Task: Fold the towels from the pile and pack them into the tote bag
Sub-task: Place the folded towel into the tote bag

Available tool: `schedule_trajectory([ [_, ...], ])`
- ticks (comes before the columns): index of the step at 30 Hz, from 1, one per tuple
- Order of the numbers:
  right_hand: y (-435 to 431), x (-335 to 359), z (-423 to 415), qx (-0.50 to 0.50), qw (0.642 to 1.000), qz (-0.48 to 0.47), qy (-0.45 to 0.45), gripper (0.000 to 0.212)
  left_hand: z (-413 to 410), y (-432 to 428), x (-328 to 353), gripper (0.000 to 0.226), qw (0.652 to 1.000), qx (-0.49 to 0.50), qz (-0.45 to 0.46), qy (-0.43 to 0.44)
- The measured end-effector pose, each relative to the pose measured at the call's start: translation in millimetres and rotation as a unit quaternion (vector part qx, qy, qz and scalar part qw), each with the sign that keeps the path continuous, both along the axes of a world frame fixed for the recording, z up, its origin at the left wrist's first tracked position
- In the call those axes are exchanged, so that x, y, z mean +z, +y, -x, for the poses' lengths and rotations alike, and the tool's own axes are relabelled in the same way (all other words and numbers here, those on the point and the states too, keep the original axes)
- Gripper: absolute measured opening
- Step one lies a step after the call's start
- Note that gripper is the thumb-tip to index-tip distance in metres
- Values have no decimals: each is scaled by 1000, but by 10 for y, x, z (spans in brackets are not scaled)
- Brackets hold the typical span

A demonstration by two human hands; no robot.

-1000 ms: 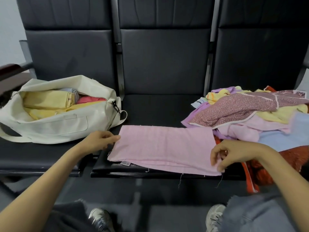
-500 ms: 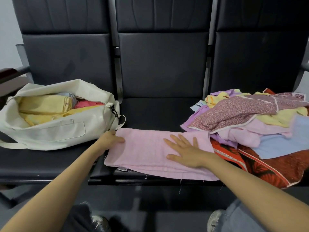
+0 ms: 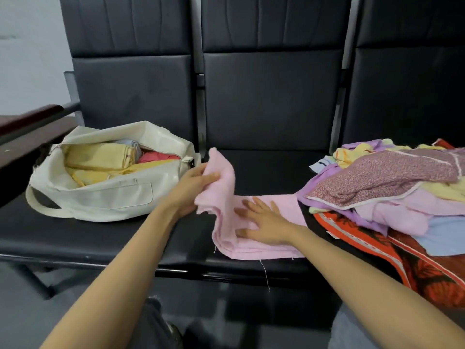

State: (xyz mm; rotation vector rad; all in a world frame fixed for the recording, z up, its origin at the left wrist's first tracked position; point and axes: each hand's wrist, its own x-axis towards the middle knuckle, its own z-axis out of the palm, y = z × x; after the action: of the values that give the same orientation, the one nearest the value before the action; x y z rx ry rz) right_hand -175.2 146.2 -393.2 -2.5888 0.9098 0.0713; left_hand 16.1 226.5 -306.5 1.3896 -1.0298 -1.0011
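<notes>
Left hand point(image 3: 193, 187): pinching the raised end of the pink towel point(image 3: 251, 250), thumb on the near face, fingers curled behind. That end is off the seat point(image 3: 264, 170) and flopping over toward the other hand.

Right hand point(image 3: 264, 222): flat, fingers straight and spread, palm pressing the towel's middle onto the seat, just right of the left hand. Grips nothing, it only pins the cloth.

The rest of the towel lies along the seat's front edge under and right of that palm. Its far end meets the edge of the pile point(image 3: 392, 177).

Step looks like a mid-fold, with the left end being brought over the pinned part. This towel isn't finished or packed yet.

Tote bag point(image 3: 100, 200) sits just left of the left hand, mouth open. Inside are folded yellow towels point(image 3: 100, 157), a red one point(image 3: 158, 157), and something pale at the back.

The pile right of the right hand is still tall, many colours, all unfolded. My read: bag partly filled, bulk of the work still left.
</notes>
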Motion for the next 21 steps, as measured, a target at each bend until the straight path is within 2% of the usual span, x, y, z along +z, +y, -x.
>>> schedule_trajectory([
  [2, -68, 76, 33, -46, 992, -24, -118, 42, 160, -98, -29, 12, 999, -32, -11, -8],
  [4, -157, 191, 132, -178, 956, -75, -221, 32, 316, -209, -107, 12, 998, -49, -33, -13],
  [7, -296, 314, 381, -365, 838, -268, -305, 26, 548, -379, -223, 21, 994, -68, -83, -31],
  [8, -305, 342, 455, -387, 808, -321, -307, 31, 625, -426, -257, 23, 992, -73, -98, -36],
  [9, -308, 355, 516, -391, 800, -347, -295, 36, 705, -464, -289, 24, 990, -81, -109, -39],
  [13, -306, 314, 613, -398, 797, -357, -280, 43, 1024, -502, -406, 28, 979, -138, -148, -38],
  [16, -370, 263, 604, -417, 805, -313, -283, 50, 1128, -470, -460, 43, 967, -171, -188, -6],
  [18, -402, 229, 616, -419, 825, -278, -260, 52, 1109, -464, -487, 46, 967, -159, -198, 10],
  [21, -343, 253, 621, -369, 875, -241, -200, 36, 1019, -438, -469, 39, 972, -126, -198, 19],
])
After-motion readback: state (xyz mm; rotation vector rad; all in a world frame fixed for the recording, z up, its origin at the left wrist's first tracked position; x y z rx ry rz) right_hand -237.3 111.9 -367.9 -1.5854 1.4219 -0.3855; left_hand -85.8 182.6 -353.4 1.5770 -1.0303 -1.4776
